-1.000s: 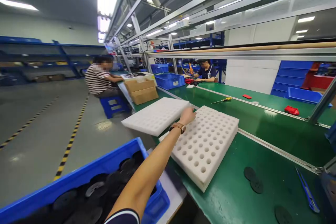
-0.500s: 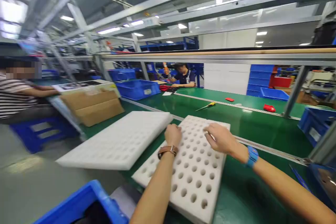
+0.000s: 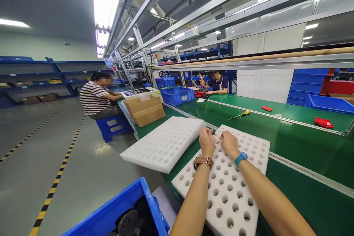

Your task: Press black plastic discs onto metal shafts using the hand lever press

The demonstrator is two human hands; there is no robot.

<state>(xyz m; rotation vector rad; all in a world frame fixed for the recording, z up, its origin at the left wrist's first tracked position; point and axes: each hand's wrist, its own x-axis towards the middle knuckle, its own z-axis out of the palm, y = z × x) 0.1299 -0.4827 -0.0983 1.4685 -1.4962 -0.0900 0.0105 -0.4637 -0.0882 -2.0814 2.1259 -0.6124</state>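
Note:
A white foam tray [image 3: 235, 188] with rows of round holes lies on the green belt in front of me. My left hand [image 3: 207, 142], with a brown watch strap at the wrist, and my right hand [image 3: 229, 143], with a blue watch, rest side by side at the tray's far left corner. Both hands are curled, fingers closed at the foam edge. What the fingers hold, if anything, is hidden behind the knuckles. A second white foam tray [image 3: 166, 143] lies just left, overhanging the bench edge.
A blue bin [image 3: 110, 214] of black discs stands at my lower left. Cardboard boxes [image 3: 145, 110], a blue crate [image 3: 177, 95], a yellow screwdriver [image 3: 240, 115] and red parts [image 3: 323, 122] lie further along. One person sits on a blue stool [image 3: 112, 127]; another works across the line.
My right hand came into view and moved left beside my left hand at the tray's far corner. Both hands went from resting on the foam to curled. The camera swung about.

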